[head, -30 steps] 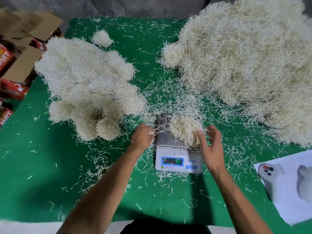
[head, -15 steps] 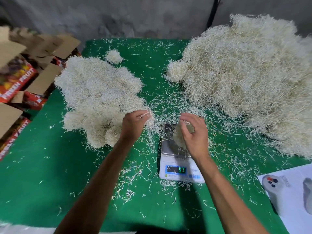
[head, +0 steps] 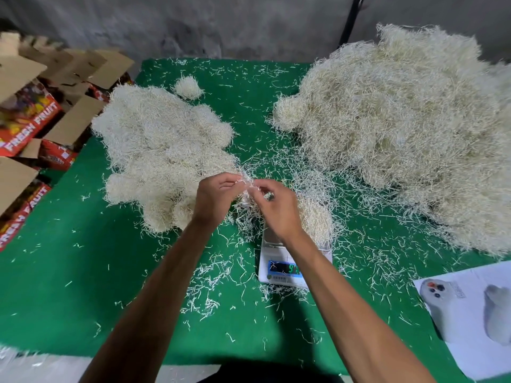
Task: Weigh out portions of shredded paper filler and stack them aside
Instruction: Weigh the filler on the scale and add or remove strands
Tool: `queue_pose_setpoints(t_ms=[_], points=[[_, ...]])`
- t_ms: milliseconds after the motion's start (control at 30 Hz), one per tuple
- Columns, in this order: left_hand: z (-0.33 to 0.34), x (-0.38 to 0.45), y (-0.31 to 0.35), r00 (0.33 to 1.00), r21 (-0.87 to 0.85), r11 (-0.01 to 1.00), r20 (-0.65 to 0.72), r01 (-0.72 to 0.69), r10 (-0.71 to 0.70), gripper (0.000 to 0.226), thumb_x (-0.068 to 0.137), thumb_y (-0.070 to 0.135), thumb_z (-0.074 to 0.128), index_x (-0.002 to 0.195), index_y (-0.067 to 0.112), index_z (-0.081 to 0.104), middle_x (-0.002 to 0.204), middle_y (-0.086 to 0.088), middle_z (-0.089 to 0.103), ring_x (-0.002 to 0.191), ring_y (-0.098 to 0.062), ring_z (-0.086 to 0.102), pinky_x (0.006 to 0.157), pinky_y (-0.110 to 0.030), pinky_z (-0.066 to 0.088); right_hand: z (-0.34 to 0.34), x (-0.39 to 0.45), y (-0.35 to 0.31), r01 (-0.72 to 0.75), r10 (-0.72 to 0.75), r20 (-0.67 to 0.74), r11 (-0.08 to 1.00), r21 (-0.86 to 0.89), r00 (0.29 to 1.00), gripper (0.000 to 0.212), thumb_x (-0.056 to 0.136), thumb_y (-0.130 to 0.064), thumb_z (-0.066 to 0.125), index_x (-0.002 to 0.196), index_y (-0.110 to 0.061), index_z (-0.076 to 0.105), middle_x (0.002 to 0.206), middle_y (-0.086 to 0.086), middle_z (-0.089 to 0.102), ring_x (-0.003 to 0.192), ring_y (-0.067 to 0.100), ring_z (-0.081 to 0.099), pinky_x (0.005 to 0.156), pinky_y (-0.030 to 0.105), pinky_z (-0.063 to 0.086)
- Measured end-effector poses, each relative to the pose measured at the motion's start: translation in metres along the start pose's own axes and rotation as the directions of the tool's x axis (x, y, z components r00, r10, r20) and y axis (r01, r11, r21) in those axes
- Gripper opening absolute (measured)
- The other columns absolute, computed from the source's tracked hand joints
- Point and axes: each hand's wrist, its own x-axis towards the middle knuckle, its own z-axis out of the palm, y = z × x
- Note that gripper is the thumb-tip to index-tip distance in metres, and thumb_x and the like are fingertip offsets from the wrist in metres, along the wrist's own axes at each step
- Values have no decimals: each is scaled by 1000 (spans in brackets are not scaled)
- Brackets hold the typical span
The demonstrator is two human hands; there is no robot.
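A white digital scale (head: 279,272) stands on the green table, its display lit. A clump of shredded paper filler (head: 316,219) lies on the scale's platform, partly hidden by my right wrist. My left hand (head: 218,197) and my right hand (head: 276,208) meet just above and left of the scale, and both pinch a small tuft of paper strands (head: 247,183) between their fingertips. A big loose heap of filler (head: 409,128) fills the right side. A pile of rounded portions (head: 166,150) lies at the left.
Open cardboard fruit boxes (head: 33,120) stand off the table's left edge. A white sheet (head: 475,313) with a pale device on it lies at the front right. Loose strands litter the green cloth (head: 69,272). A small separate ball of filler (head: 188,87) sits at the back.
My right hand left the clump on the scale and moved left; my left hand rose from beside the scale. Both hands now meet and pinch a small tuft. The view has tilted up.
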Motion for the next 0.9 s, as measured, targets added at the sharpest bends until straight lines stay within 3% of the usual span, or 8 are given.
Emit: queue_pose_setpoints(t_ms=[100, 233, 333, 400, 533, 700, 800, 900], points=[[-7, 0, -1, 999, 32, 999, -42, -33, 34, 18, 88, 15, 77, 101, 3, 77, 86, -5, 77, 74, -16, 74, 68, -28, 60, -12, 4, 5, -69, 75, -69, 994, 83, 995, 14, 100, -24, 67, 112, -21, 72, 105, -14, 72, 88, 4, 69, 82, 21, 59], [-16, 5, -9, 967, -168, 957, -48, 238, -249, 8, 87, 32, 78, 89, 24, 78, 73, 14, 73, 66, 3, 66, 61, -12, 52, -42, 15, 18, -190, 237, -233, 960, 207, 943, 9, 99, -10, 64, 105, -15, 69, 97, -4, 72, 80, 14, 68, 73, 21, 59], [-16, 1, -11, 983, -68, 986, -87, 153, -159, 11, 89, 28, 76, 96, 19, 79, 74, 3, 74, 58, -6, 63, 56, -22, 53, -64, 21, 26, -199, 236, -295, 968, 150, 926, 8, 100, -9, 62, 107, -12, 67, 96, -5, 69, 77, 1, 66, 75, 21, 59], [-12, -1, -11, 987, 3, 995, -124, 102, -101, 19, 92, 25, 74, 101, 9, 78, 72, -3, 71, 54, -8, 60, 54, -25, 54, -77, 25, 30, -207, 257, -356, 963, 172, 899, 8, 101, -10, 61, 106, -9, 67, 95, -1, 69, 77, 5, 65, 77, 25, 61], [-1, -4, -17, 971, 6, 985, -167, 175, -172, 25, 90, 23, 76, 103, 1, 77, 71, -2, 71, 54, -8, 63, 56, -29, 59, -95, 20, 32, -180, 228, -302, 967, 180, 926, 6, 100, -14, 65, 99, -11, 70, 90, -1, 70, 77, 7, 65, 74, 19, 58], [20, -12, -33, 926, -57, 939, -156, 338, -343, 19, 87, 27, 78, 85, 8, 75, 76, -15, 74, 68, -23, 66, 70, -45, 60, -103, -4, 48, -146, 135, -152, 987, -63, 979, 8, 100, -27, 65, 94, -31, 68, 98, -19, 66, 86, -6, 63, 77, 11, 47], [28, -18, -42, 912, -38, 923, -140, 384, -385, 20, 86, 32, 78, 73, 19, 71, 74, -13, 73, 65, -21, 64, 65, -41, 58, -110, -14, 62, -184, 167, -96, 961, -206, 981, 14, 101, -41, 61, 97, -30, 67, 108, -17, 66, 88, -1, 60, 84, 19, 43], [36, -23, -44, 913, -41, 920, -113, 391, -393, 23, 85, 33, 79, 68, 23, 68, 72, -11, 73, 63, -23, 65, 65, -38, 56, -117, -23, 70, -259, 245, -223, 965, -35, 943, 38, 101, -61, 49, 107, -27, 66, 116, -5, 69, 106, 9, 64, 98, 35, 51]])
